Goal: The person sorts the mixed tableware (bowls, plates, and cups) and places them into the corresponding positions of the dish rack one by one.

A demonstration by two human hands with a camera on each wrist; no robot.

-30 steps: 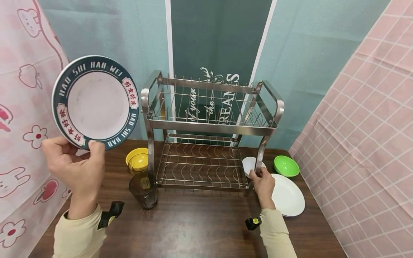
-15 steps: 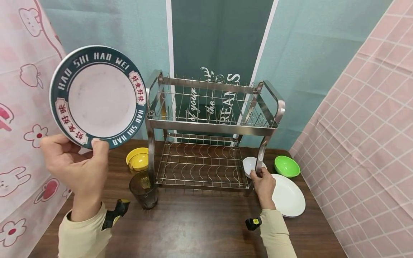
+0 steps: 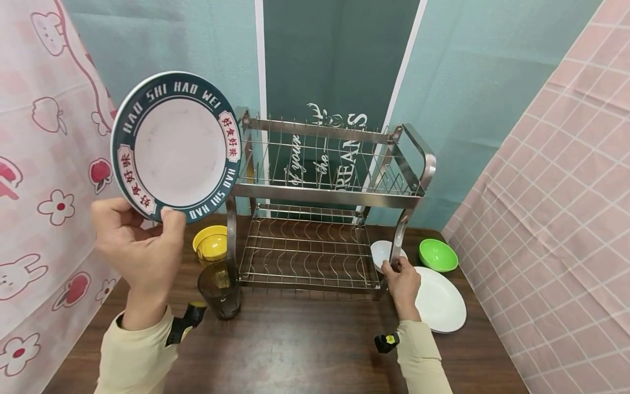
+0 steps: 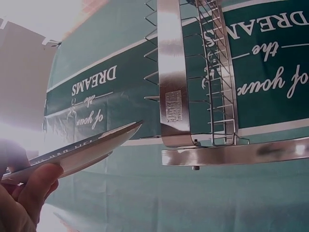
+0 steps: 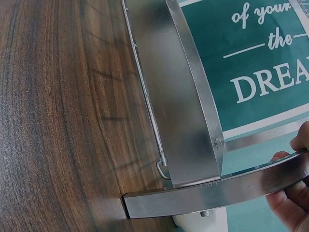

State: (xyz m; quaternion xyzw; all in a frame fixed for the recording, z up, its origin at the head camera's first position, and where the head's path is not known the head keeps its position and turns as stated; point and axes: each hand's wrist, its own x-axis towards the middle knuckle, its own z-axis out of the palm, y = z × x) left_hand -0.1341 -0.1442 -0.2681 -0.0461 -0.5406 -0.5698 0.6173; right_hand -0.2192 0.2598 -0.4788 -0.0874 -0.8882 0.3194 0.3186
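Note:
My left hand (image 3: 143, 251) pinches the lower rim of a round plate (image 3: 179, 153), white with a dark green lettered border. Raised with its face toward the head camera, the plate overlaps the upper left corner of a two-tier metal dish rack (image 3: 325, 194). In the left wrist view the plate (image 4: 91, 152) appears nearly edge-on, apart from the rack's upper frame (image 4: 174, 96). At the rack's right front leg (image 3: 400, 235), my right hand (image 3: 404, 284) grips the metal; the right wrist view shows its fingers (image 5: 285, 208) around the leg.
Beside the rack's left leg stand a yellow bowl (image 3: 211, 243) and a dark see-through cup (image 3: 220, 293). To the right are a small white bowl (image 3: 381, 253), a green bowl (image 3: 438, 255) and a white oval plate (image 3: 443, 301). Patterned curtains (image 3: 64, 219) flank the wooden table (image 3: 295, 345).
My left hand has carried the plate to the right, and it now covers the rack's upper left corner. My right hand stays on the rack's leg.

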